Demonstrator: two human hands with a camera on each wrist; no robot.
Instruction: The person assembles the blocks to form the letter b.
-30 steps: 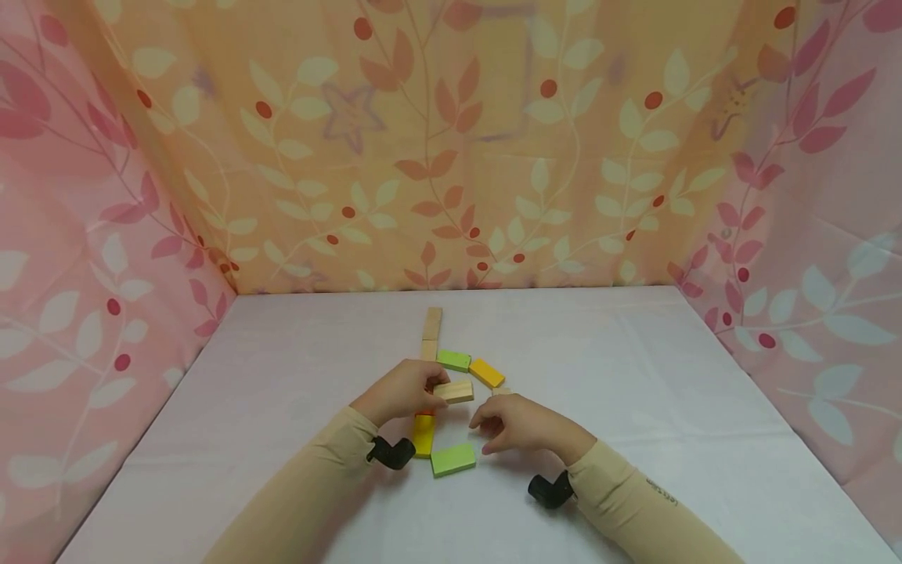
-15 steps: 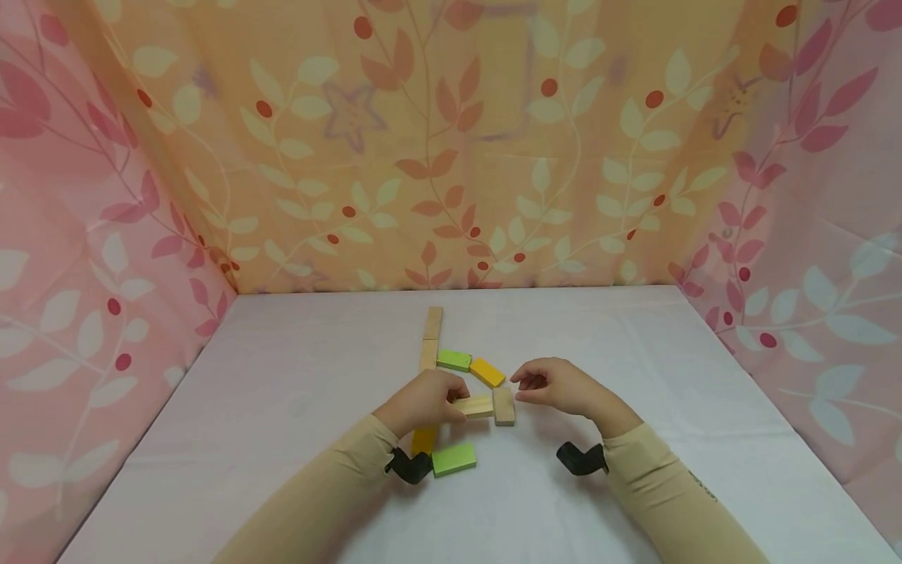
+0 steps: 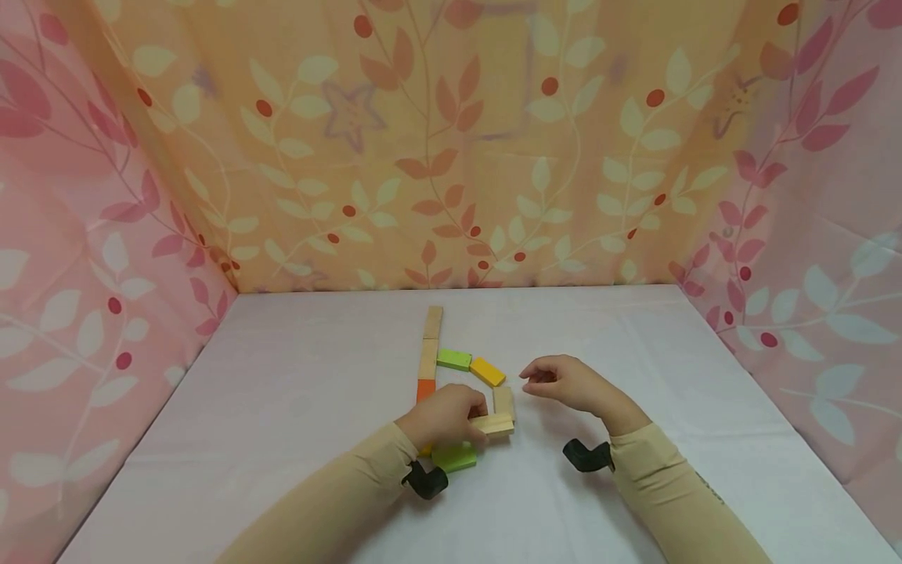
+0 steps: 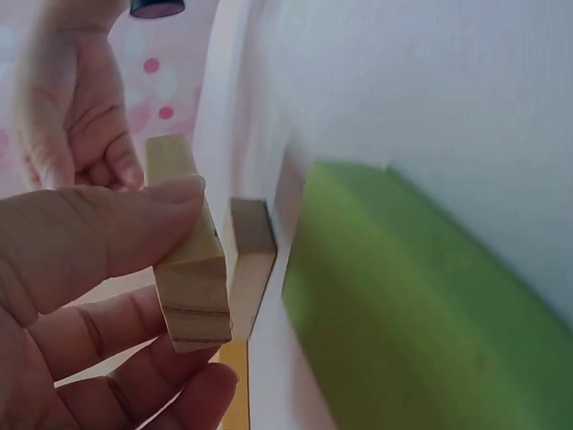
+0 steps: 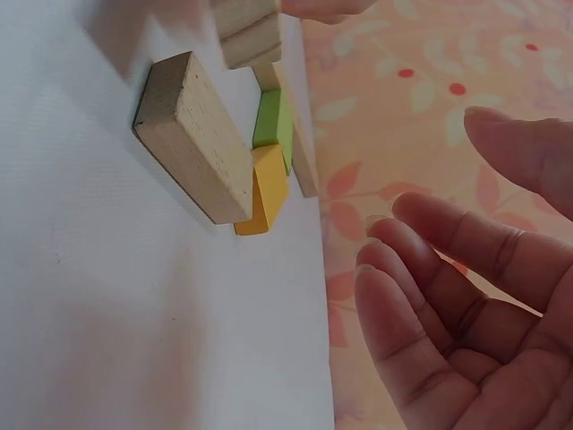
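My left hand pinches a plain wooden block between thumb and fingers, above the tabletop; the left wrist view shows the thumb across the block's face. Just behind it on the table lies another plain block, seen close up in the right wrist view. Beneath my left hand a green block is partly covered. My right hand hovers to the right of the blocks, its fingers loosely bent and holding nothing. In the right wrist view its fingers are apart from the thumb.
A straight row of plain blocks runs toward the back, continuing into an orange block. From it, another green block and a yellow-orange block curve right. A white cloth covers the table; floral curtains enclose it.
My left hand has carried the wooden block right and toward me. My right hand has moved away to the right, leaving the plain block at the curve's right side uncovered.
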